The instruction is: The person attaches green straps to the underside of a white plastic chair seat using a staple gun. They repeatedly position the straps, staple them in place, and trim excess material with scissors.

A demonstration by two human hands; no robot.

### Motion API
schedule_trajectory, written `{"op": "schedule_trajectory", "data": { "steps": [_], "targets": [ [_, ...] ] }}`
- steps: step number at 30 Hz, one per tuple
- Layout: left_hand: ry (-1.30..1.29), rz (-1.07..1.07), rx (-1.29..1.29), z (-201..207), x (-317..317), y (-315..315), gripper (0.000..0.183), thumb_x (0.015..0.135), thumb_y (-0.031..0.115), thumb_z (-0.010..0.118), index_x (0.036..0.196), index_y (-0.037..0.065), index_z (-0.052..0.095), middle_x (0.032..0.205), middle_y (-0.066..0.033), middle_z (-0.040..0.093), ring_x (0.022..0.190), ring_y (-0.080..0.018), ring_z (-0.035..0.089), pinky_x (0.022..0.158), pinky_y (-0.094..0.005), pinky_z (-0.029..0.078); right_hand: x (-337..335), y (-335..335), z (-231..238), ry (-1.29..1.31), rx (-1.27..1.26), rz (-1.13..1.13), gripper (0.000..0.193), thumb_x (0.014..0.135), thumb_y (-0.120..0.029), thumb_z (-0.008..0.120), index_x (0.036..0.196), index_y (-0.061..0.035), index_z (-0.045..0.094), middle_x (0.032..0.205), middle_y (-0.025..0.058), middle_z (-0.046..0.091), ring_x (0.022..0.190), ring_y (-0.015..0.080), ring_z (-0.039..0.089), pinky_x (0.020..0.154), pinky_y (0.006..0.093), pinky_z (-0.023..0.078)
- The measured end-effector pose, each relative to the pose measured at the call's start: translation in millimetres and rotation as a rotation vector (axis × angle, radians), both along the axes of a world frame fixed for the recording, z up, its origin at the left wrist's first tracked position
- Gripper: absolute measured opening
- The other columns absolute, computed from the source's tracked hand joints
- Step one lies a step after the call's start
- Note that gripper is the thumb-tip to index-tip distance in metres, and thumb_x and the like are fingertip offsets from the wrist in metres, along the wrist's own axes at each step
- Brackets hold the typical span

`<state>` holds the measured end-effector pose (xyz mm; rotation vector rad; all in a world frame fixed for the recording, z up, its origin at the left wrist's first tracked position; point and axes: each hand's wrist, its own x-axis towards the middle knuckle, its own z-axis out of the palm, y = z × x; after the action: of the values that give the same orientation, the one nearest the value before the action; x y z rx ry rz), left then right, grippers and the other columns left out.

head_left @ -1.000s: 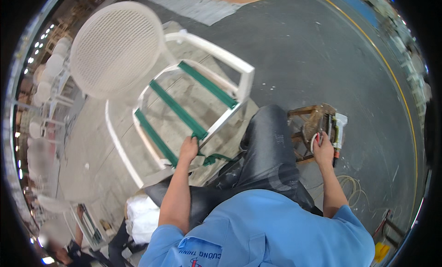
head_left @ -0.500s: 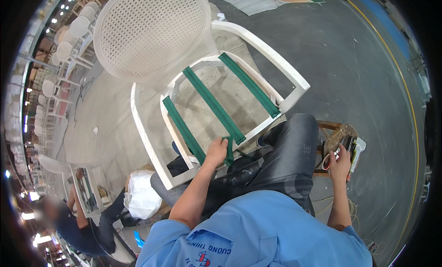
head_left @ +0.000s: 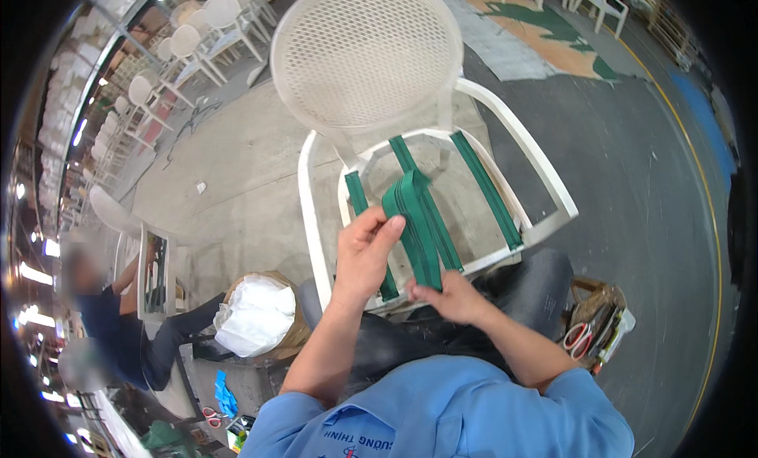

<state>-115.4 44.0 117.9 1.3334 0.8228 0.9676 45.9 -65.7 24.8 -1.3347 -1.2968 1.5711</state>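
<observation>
A folded length of green webbing strap (head_left: pixel 410 221) is held up over the open seat of a white armchair (head_left: pixel 534 162). My left hand (head_left: pixel 365 253) pinches the strap's edge near its upper part. At the strap's lower end, the fingers of my right hand (head_left: pixel 456 298) close on it, slightly blurred. Three green straps run front to back across the seat frame, the right one (head_left: pixel 485 191) in full view. The held strap and my hands partly cover the middle and left ones. The chair's oval mesh back (head_left: pixel 367 51) rises beyond the seat.
On a low stool (head_left: pixel 588 288) by my right leg lie red-handled scissors (head_left: pixel 579 339) and other tools. A white bag (head_left: pixel 257 316) stands at my left. Farther left, a person (head_left: pixel 118 316) works on another chair. Rows of white chairs (head_left: pixel 185 43) line the far left.
My right hand has left the tools on the stool and now grips the strap's lower end. My left hand has raised the strap over the seat. The view has shifted.
</observation>
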Motion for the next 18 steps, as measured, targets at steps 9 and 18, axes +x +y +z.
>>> {"op": "schedule_trajectory", "data": {
  "steps": [9,18],
  "targets": [
    [0.206,0.043,-0.103,-93,-30,-50,0.011,0.1,0.009,0.067,0.094,0.0,0.067,0.074,0.0065,0.056,0.069,-0.0034,0.048,0.06,-0.0241,0.04,17,18,-12,0.51,-0.048,0.0,0.056,0.104,-0.044,0.062,0.134,0.0029,0.062,0.122,0.0053,0.068,0.113,0.0129,0.06,0.102,0.0303,0.045],
    [0.064,-0.043,-0.232,-93,-47,-46,0.027,0.1,0.016,0.069,0.122,0.0,0.066,0.101,-0.0019,0.069,0.091,-0.0116,0.064,0.081,-0.0259,0.051,-14,46,4,0.403,-0.021,-0.36,0.008,0.098,-0.008,0.069,0.101,-0.0014,0.072,0.09,-0.0024,0.068,0.084,0.0053,0.058,0.077,0.023,0.046]
  ]
}}
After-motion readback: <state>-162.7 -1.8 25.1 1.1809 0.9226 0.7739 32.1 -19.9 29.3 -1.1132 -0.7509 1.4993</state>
